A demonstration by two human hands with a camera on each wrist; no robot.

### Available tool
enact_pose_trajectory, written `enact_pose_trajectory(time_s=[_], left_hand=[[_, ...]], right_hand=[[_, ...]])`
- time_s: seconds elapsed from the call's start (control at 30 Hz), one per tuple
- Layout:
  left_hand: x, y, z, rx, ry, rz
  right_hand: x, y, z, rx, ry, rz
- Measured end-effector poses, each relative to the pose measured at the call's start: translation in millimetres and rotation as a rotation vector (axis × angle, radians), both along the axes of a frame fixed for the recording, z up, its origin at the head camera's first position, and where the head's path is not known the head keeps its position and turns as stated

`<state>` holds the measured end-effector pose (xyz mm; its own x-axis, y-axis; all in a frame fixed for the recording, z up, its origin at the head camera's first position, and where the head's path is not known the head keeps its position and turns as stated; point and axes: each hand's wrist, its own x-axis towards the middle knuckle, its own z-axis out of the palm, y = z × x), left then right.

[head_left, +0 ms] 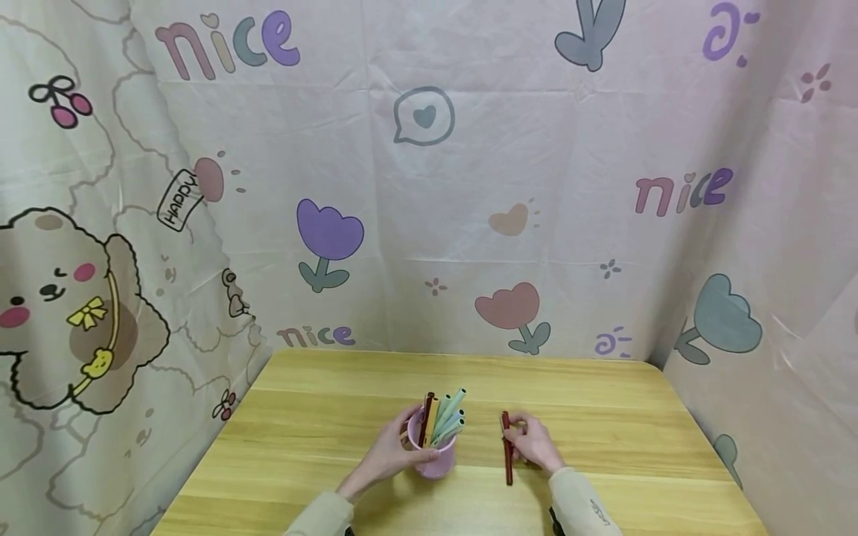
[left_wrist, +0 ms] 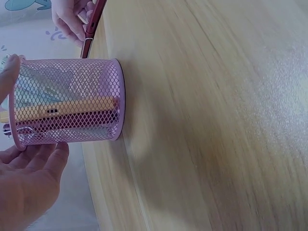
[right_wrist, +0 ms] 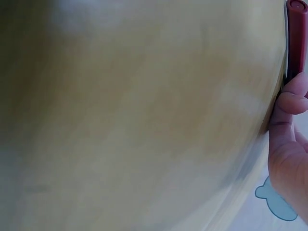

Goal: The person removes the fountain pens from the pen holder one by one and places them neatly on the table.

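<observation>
A pink mesh pen holder (head_left: 436, 465) stands near the middle of the wooden table, with several pens in it. Among them are an orange pen (head_left: 432, 420), a dark red one and several pale green ones (head_left: 450, 417). My left hand (head_left: 389, 450) grips the holder by its rim, thumb on the near side and fingers on the far side, as the left wrist view also shows. To the right of the holder, my right hand (head_left: 534, 441) pinches a dark red pen (head_left: 508, 458) near its upper end. The pen's cap end (right_wrist: 297, 29) shows beyond the fingers in the right wrist view.
The wooden table (head_left: 322, 417) has a light grain and rounded far corners. A printed curtain (head_left: 429, 193) with flowers and words hangs behind it and along both sides.
</observation>
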<state>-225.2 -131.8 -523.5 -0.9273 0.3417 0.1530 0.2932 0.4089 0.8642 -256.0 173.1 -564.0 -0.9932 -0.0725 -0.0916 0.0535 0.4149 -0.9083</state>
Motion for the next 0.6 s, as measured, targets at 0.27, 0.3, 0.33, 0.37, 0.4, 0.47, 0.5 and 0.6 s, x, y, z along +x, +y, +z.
enact_pose_trajectory(time_s=[0.27, 0.3, 0.33, 0.37, 0.4, 0.47, 0.5, 0.6], left_hand=[[1.8, 1, -0.9, -0.004, 0.002, 0.004], [2.0, 1, -1.2, -0.007, 0.0, 0.006], [2.2, 1, -1.4, -0.005, -0.002, 0.008], [2.3, 1, -1.4, -0.004, -0.004, 0.009], [2.3, 1, -1.4, -0.004, -0.004, 0.011], [2.0, 0, -1.3, -0.003, -0.006, 0.014], [1.9, 0, -1.2, -0.002, -0.006, 0.016], [1.4, 0, -0.7, -0.001, -0.002, 0.014]], right_hand=[[2.3, 2, 1.9, -0.032, -0.012, -0.019], [2.4, 2, 2.3, -0.032, -0.01, -0.024], [2.6, 2, 3.0, -0.03, -0.01, -0.029], [2.7, 2, 3.9, -0.028, -0.01, -0.032], [2.9, 2, 4.8, -0.024, -0.005, -0.037], [3.0, 2, 7.6, -0.02, 0.013, -0.043], [3.0, 2, 9.0, -0.015, 0.019, -0.043], [3.6, 2, 13.5, -0.021, 0.035, -0.05]])
